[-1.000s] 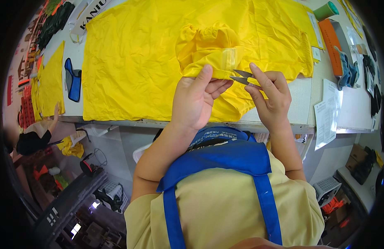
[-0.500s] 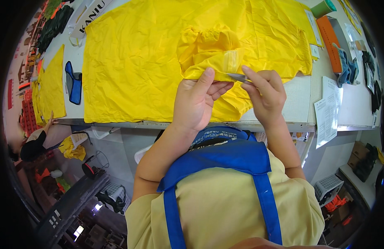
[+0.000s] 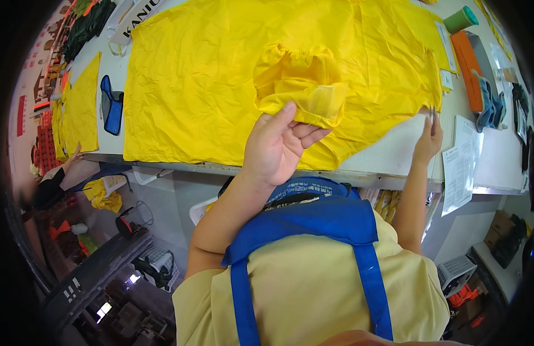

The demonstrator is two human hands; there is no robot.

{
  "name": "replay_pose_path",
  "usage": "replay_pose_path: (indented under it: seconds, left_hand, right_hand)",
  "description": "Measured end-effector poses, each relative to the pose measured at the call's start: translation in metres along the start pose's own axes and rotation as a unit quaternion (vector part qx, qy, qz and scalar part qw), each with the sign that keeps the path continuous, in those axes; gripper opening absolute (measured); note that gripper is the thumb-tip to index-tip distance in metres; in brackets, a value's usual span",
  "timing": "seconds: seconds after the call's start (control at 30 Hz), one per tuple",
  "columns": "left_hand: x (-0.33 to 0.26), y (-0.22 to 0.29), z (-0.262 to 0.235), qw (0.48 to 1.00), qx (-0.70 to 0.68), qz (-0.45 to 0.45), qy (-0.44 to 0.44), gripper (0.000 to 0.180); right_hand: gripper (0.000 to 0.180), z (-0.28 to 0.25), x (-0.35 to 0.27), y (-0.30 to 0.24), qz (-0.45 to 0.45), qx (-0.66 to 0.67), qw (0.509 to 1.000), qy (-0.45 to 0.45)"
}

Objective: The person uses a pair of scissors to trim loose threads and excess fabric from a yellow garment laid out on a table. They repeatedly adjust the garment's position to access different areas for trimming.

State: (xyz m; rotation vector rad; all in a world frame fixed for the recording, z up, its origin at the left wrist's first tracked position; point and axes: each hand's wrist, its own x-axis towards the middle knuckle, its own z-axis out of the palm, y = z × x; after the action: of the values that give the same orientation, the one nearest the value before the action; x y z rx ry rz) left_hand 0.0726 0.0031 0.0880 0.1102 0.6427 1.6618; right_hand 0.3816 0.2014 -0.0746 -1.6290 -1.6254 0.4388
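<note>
A large yellow garment (image 3: 186, 92) of thin, creased fabric lies spread over the white table (image 3: 388, 151). My left hand (image 3: 281, 141) grips the edge of its gathered cuff (image 3: 298, 75) between thumb and fingers, with the elastic end facing away from me. A pale translucent strip (image 3: 321, 99) sits on the cuff's fabric. At the right, near the garment's elasticated edge, my right hand (image 3: 429, 141) is closed around small metal snips (image 3: 432, 113), their tips pointing away from me. The fingers partly hide the snips.
On the right are paper sheets (image 3: 460, 167), an orange box (image 3: 467, 72), a blue cloth (image 3: 489, 104) and a green spool (image 3: 460, 20). To the left lie a blue-and-black pad (image 3: 111, 105) and another yellow piece (image 3: 82, 109), with another person's hand (image 3: 75, 153) beside it.
My right hand has moved away from the cuff to the right, carrying the snips. My left hand still holds the cuff, which now tilts slightly differently.
</note>
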Motion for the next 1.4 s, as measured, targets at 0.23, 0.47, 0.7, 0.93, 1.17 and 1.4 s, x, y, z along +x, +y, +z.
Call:
replay_pose_path:
  seconds: [0.23,0.47,0.7,0.93,1.17,1.4]
  left_hand:
    - [0.000,-0.010,0.012,0.998,0.042,0.015,0.035,0.021]
    - [-0.010,-0.009,0.005,0.996,0.070,0.043,0.033,0.020]
    - [-0.015,-0.010,0.011,0.994,0.089,0.043,0.046,0.020]
    - [-0.016,-0.011,0.011,0.994,0.086,0.042,0.044,0.022]
    - [-0.018,-0.012,0.015,0.994,0.093,0.025,0.046,0.021]
    - [-0.017,-0.011,0.011,0.996,0.075,0.030,0.033,0.022]
  right_hand:
    - [0.039,-0.017,-0.070,-0.202,-0.257,0.227,0.924,-0.168]
    - [0.043,-0.023,-0.076,-0.215,-0.318,0.214,0.901,-0.203]
    - [0.044,-0.029,-0.078,-0.222,-0.272,0.233,0.901,-0.246]
    - [0.044,-0.029,-0.079,-0.219,-0.266,0.237,0.904,-0.236]
    - [0.041,-0.022,-0.086,-0.217,-0.256,0.265,0.902,-0.224]
    - [0.027,-0.017,-0.078,-0.193,-0.176,0.370,0.873,-0.264]
